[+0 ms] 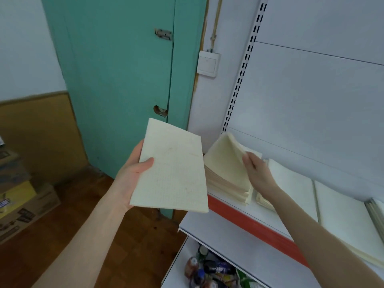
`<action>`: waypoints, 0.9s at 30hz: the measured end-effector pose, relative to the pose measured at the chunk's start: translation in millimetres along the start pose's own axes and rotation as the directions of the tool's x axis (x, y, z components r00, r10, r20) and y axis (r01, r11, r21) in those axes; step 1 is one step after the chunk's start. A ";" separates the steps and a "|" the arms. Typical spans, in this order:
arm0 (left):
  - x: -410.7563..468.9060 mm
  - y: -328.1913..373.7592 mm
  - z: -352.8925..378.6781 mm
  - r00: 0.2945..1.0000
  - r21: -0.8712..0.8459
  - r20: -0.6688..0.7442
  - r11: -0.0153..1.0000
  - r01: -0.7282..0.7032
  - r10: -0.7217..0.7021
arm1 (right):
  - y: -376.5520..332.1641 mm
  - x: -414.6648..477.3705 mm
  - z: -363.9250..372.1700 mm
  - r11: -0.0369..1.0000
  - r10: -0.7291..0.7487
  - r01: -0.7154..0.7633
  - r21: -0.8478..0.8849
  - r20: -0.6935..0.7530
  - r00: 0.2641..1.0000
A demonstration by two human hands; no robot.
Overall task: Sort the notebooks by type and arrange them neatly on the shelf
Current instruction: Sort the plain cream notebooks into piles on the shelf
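We hold a cream grid notebook (172, 169) in our left hand (133, 175), thumb across its cover and fingers beneath, in the air just left of the white shelf (228, 233). Our right hand (257, 171) grasps the top notebooks of the leftmost stack (224, 177) on that shelf, bending them up off the pile. More cream stacks (342, 215) lie flat further right, behind the shelf's red front strip (249, 222). A green door (124, 69) stands behind.
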State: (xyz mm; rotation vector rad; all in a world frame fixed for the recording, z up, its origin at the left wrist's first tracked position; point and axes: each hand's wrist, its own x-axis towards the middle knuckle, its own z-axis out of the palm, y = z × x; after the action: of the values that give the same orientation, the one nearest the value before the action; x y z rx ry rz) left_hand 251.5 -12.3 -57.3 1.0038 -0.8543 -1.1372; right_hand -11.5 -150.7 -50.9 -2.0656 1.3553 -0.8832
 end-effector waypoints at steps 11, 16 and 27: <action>8.6 -11.2 25.3 0.985 -0.096 0.017 0.981 0.170 -0.169 | -37.3 -73.0 45.4 0.652 -0.665 0.669 -0.358 0.154 0.731; 0.1 -15.6 12.9 0.992 -0.060 -0.040 0.991 0.120 -0.122 | -38.5 -81.7 62.3 0.635 -0.637 0.750 -0.186 0.423 0.644; -17.5 -6.3 -16.1 0.998 -0.090 -0.046 0.995 0.046 -0.050 | 12.3 12.7 47.3 0.765 0.024 0.194 -0.615 0.329 0.944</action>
State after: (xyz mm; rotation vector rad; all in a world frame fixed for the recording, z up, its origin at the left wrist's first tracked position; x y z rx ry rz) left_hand 260.5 7.2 -69.4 0.9791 -0.7382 -1.1773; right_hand 20.5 -163.9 -87.7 -2.6496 1.5182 -0.0633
